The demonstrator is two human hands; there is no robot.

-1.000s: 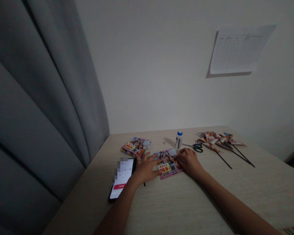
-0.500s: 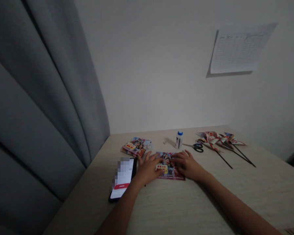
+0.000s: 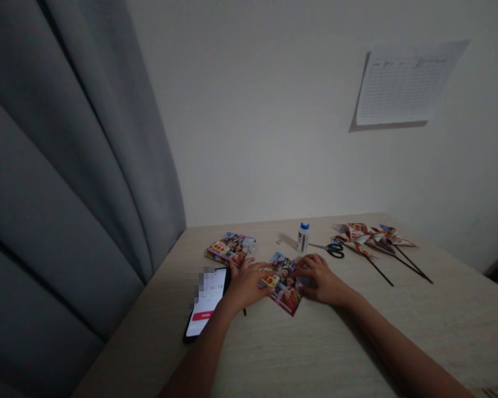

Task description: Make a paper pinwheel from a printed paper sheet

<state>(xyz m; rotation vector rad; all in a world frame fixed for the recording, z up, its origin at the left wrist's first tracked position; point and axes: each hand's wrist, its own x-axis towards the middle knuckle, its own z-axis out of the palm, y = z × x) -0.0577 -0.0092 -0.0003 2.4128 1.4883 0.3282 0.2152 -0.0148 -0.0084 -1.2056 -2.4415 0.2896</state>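
Pale wall (image 3: 253, 121) backs a wood-grain table (image 3: 274, 356); a grey curtain (image 3: 91, 143) hangs left of the fingers and a ruled sheet (image 3: 398, 88) is fixed high to their right. One printed leaflet (image 3: 286, 293) lies on the table between both sets of fingers. The left hand (image 3: 245, 287) has its fingers spread wide, tips over the leaflet's left side. The right hand (image 3: 321, 281) has its fingers bent, tips over the right side — whether they pinch or merely press, I cannot tell. Orientation: diagonal, one corner toward the person, the opposite corner away; the long axis is obscured by the fingers. Neither hand is nearer; both make contact. Adjacent items: a leaflet stack (image 3: 234, 251) beyond the left fingers, a phone (image 3: 211, 309) outboard of them; beyond the right fingers, an upright glue bottle (image 3: 302, 239), scissors (image 3: 336, 251) and — farthest right — paper pinwheels (image 3: 359, 236).
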